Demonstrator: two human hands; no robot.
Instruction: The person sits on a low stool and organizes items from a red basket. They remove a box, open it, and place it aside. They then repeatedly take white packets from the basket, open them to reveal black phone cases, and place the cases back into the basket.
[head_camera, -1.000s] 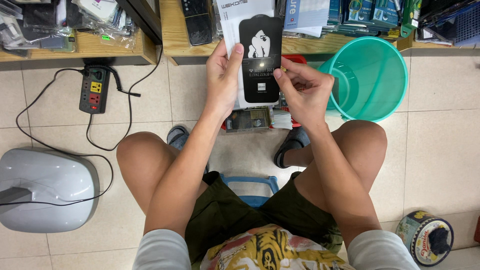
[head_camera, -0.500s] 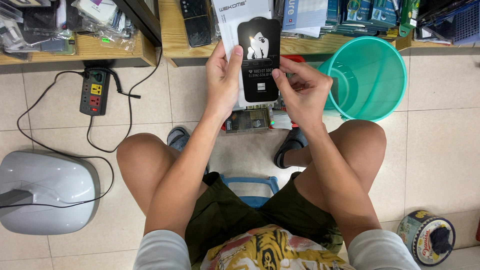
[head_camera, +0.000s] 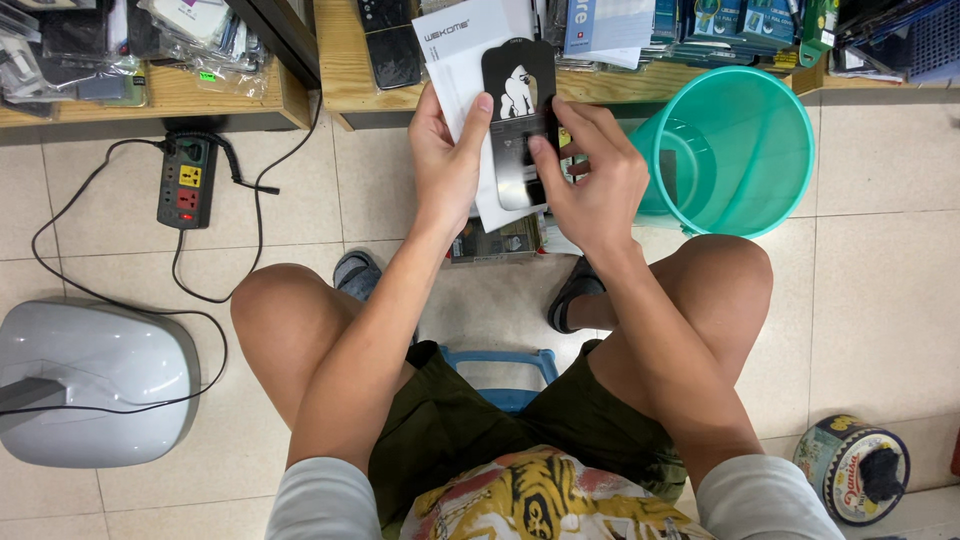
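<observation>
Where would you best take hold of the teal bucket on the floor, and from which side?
Grip the teal bucket by its rim, coming from the person's right. It lies tipped with its mouth open toward the camera, and the right hand and shelf crowd the other sides.

You see 2 hands (head_camera: 450, 160) | 1 black card (head_camera: 518, 110) | 1 white envelope (head_camera: 460, 50) | 1 teal bucket (head_camera: 740, 150) | 1 power strip (head_camera: 187, 182) | 1 round tin (head_camera: 850, 482) | 2 sandals (head_camera: 575, 295)

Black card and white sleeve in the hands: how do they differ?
The black card is narrow with rounded corners and lies in front; the white sleeve is wider, square-cornered and behind it. The right hand pinches the card; the left hand grips the sleeve. Both are flat and upright.
</observation>
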